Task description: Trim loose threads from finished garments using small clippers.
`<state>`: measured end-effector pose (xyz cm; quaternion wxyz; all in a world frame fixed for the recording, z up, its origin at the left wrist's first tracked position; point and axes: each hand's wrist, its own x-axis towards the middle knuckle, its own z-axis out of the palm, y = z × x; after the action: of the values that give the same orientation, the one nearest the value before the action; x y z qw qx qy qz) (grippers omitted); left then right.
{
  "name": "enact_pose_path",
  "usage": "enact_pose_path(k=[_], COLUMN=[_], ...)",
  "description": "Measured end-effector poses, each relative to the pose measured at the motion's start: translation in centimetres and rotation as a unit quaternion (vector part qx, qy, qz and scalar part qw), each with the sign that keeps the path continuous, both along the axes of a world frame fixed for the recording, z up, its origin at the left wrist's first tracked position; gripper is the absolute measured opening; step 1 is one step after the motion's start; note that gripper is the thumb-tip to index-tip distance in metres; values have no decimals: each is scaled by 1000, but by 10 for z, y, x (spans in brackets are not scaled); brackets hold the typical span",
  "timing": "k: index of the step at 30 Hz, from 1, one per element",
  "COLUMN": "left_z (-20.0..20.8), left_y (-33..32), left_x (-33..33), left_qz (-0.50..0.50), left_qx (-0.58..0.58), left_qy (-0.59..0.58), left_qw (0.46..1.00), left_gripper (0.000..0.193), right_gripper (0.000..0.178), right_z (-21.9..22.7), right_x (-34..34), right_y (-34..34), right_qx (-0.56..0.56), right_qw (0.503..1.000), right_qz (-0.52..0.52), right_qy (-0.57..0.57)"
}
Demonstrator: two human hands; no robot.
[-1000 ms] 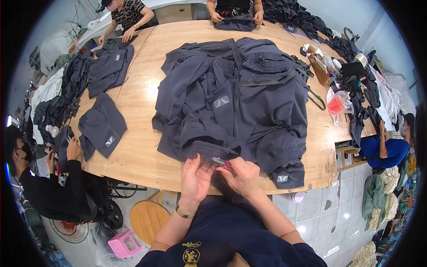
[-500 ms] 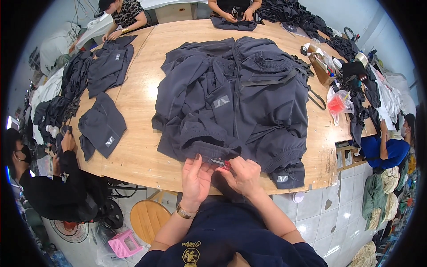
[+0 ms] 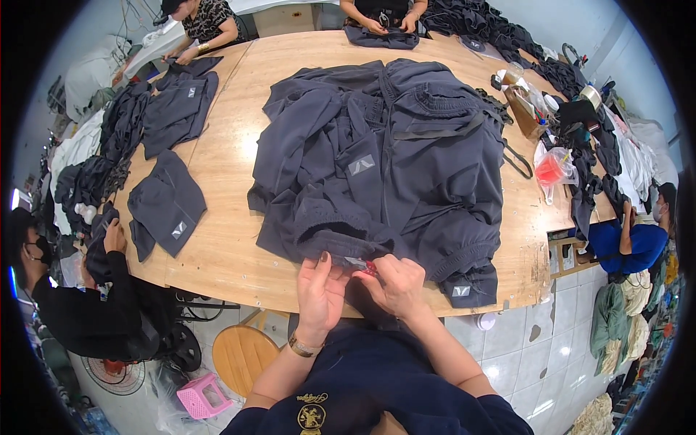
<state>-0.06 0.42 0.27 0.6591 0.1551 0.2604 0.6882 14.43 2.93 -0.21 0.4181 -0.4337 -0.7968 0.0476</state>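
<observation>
A wide heap of dark grey garments (image 3: 442, 167) with gathered elastic edges lies on the table in front of me. At its near edge, my left hand (image 3: 320, 293) is palm up, its thumb and fingertips closed at the rim of one elastic-edged garment (image 3: 337, 243). My right hand (image 3: 397, 284) is closed around small red-handled thread snips (image 3: 370, 267). Their metal blades point left, towards my left fingertips, against the cloth edge. Whatever lies right between the blades is too small to make out. Some dark cloth hangs below my hands over the table edge.
More dark garments (image 3: 168, 205) lie on the wooden table (image 3: 225, 167) to the left. At the right stand a tool box (image 3: 525, 112) and a bag with a red drink (image 3: 552, 168). Co-workers handle cloth around the table. A round stool (image 3: 244, 359) stands at my lower left.
My hands stay at the same garment edge, with the snips' blades shifted slightly. The co-worker on the left has raised dark cloth a little; the one at the right has lowered an arm.
</observation>
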Motion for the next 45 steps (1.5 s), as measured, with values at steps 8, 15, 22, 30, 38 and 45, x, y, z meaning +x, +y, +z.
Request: enact_pose_path(k=[8,15,22,30,38,45], left_z=[-1,-4,-1,-3,2,-15], left_y=[-2,-3,-2,0,0,-4], left_x=[1,2,2,-1,2,1], left_qz=[15,33,29,17,24,30], left_qx=[4,12,13,10,-7,29], left_qy=[26,54,57,44,32,68], left_qw=[1000,998,998,999,999,997], left_gripper=[19,22,22,21,18,21], right_gripper=[36,32,29,31,29,15], right_z=[-1,3,0,-2,-5,14], right_x=[1,0,2,1,-3,-28], right_y=[0,1,3,-2,-9,-10], right_qx=[-17,-34,-74,-111,-200,-270], right_qw=[1000,999,994,991,960,921], right_qz=[4,14,13,8,15,45], right_qy=[21,1,79,72,193,276])
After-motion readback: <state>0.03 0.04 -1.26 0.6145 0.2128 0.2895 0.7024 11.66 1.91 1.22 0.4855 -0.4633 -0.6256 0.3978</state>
